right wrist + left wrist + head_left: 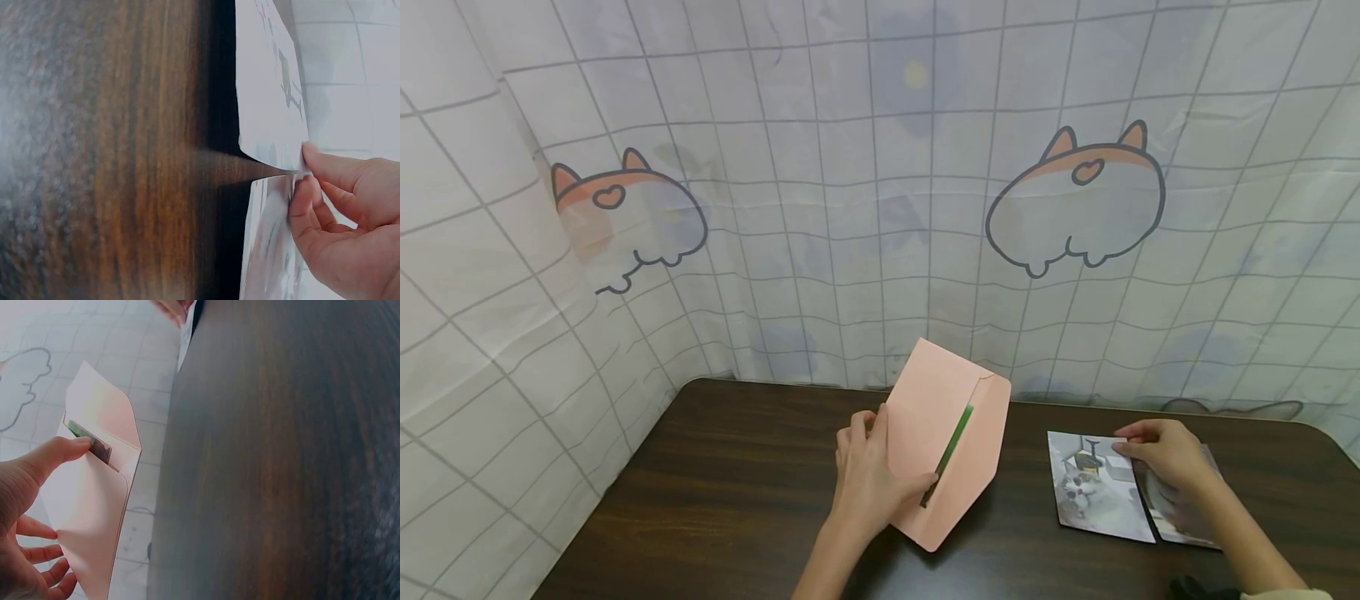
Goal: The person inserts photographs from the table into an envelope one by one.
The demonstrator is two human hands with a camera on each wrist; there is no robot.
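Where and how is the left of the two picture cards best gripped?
I'd pinch the left picture card at its upper right corner, coming from the right. It looks thin and flat, so a corner suits a pinch, and the right hand is at that corner. The right picture card sits close beside it, so keep the pinch narrow.

Tabletop [715, 483] was dark brown, wood-grained, far corners rounded. Behind it and along its left side hung a creased white curtain [850, 217], grey-gridded, printed with two orange-and-white animal rears [1037, 217] and pale bluish patches [895, 100].
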